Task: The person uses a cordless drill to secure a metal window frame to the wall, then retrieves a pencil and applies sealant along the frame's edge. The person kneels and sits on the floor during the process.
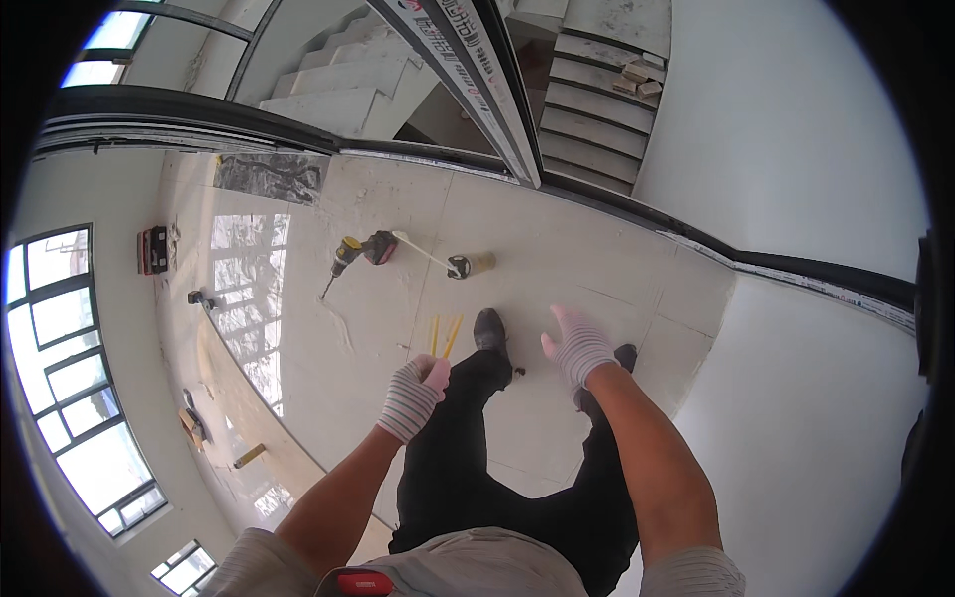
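My left hand (416, 393), in a pink and striped work glove, is closed around the lower ends of a few thin yellow sticks (453, 336). Their upper ends stand up out of the fingers and spread apart; the exact kind is too small to tell. To the right, my right hand (580, 346), gloved the same way, holds nothing, its thumb and fingers apart above the floor by my shoe. A yellow and black cordless drill (363, 249) with a long bit lies on the tiles ahead. Beside it lies a small cylindrical container (473, 265) with a dark end.
Dark metal framing (647, 207) runs along the far floor edge, with stairs (595, 114) beyond. A white wall (796, 398) rises at right. On the left are a long pale board (254, 388), a red and black case (152, 250) and a yellow cylinder (250, 456).
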Demonstrator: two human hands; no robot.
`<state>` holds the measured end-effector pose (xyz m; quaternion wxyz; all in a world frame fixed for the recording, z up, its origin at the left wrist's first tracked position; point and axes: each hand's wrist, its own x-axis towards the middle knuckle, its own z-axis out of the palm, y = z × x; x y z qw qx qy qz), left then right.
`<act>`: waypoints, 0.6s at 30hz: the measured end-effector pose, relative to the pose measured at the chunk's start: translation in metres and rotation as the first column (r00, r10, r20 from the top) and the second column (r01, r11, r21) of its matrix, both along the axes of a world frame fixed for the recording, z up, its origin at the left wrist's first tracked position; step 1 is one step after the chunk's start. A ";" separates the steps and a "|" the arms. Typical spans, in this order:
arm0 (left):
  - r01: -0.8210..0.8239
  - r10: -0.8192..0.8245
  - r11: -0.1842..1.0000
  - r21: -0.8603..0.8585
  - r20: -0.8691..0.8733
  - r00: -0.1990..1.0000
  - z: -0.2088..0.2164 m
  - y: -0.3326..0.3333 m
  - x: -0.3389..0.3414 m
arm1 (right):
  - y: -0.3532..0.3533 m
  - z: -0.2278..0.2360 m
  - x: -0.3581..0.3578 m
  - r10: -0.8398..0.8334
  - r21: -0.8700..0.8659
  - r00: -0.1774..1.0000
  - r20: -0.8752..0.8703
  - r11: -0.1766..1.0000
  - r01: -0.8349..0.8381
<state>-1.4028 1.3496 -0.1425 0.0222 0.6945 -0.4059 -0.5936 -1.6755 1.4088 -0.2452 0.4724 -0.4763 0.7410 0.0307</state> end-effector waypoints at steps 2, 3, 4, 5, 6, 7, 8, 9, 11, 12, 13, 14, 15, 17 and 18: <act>0.004 -0.006 0.999 -0.047 -0.030 1.000 -0.034 0.009 -0.013 | -0.016 -0.041 0.007 0.018 -0.150 0.999 0.028 0.989 -0.013; 0.022 -0.027 0.996 -0.090 -0.057 0.998 -0.054 0.012 -0.019 | -0.026 -0.061 0.010 0.026 -0.224 0.999 0.036 0.974 -0.018; 0.036 -0.046 0.991 -0.129 -0.069 0.997 -0.072 0.015 -0.022 | -0.035 -0.083 0.020 0.057 -0.262 0.996 0.073 0.964 -0.036; 0.095 -0.112 0.977 -0.189 -0.080 0.990 -0.090 0.015 -0.023 | -0.047 -0.103 0.029 0.088 -0.305 0.991 0.102 0.951 -0.053; 0.152 -0.179 0.956 -0.250 -0.086 0.980 -0.106 0.013 -0.024 | -0.060 -0.124 0.040 0.120 -0.350 0.984 0.130 0.934 -0.068; 0.203 -0.242 0.929 -0.308 -0.092 0.966 -0.123 0.014 -0.025 | -0.069 -0.150 0.053 0.105 -0.431 0.986 0.128 0.901 -0.040; 0.220 -0.284 0.912 -0.346 -0.146 0.948 -0.135 0.008 -0.034 | -0.075 -0.173 0.064 0.086 -0.505 0.988 0.129 0.863 -0.009; 0.255 -0.344 0.879 -0.404 -0.163 0.925 -0.149 0.004 -0.036 | -0.083 -0.195 0.077 0.066 -0.577 0.989 0.132 0.816 0.022; 0.322 -0.466 0.788 -0.524 -0.167 0.869 -0.176 -0.004 -0.036 | -0.103 -0.221 0.101 0.034 -0.650 0.977 0.212 0.751 0.115; 0.326 -0.486 0.760 -0.563 -0.160 0.859 -0.188 -0.008 -0.036 | -0.112 -0.236 0.112 0.016 -0.694 0.974 0.227 0.705 0.150; 0.328 -0.502 0.731 -0.598 -0.146 0.852 -0.196 -0.009 -0.034 | -0.116 -0.252 0.125 -0.002 -0.728 0.968 0.252 0.659 0.191; 0.327 -0.520 0.697 -0.638 -0.135 0.843 -0.201 -0.012 -0.034 | -0.122 -0.267 0.135 -0.012 -0.762 0.959 0.283 0.604 0.233; 0.327 -0.539 0.660 -0.677 -0.123 0.833 -0.208 -0.014 -0.033 | -0.127 -0.281 0.144 -0.008 -0.783 0.952 0.305 0.567 0.256; 0.308 -0.565 0.624 -0.718 -0.142 0.813 -0.219 -0.020 -0.039 | -0.139 -0.302 0.154 -0.007 -0.824 0.942 0.336 0.482 0.297; 0.321 -0.591 0.602 -0.731 -0.138 0.795 -0.215 -0.025 -0.046 | -0.146 -0.311 0.158 0.019 -0.807 0.936 0.352 0.512 0.293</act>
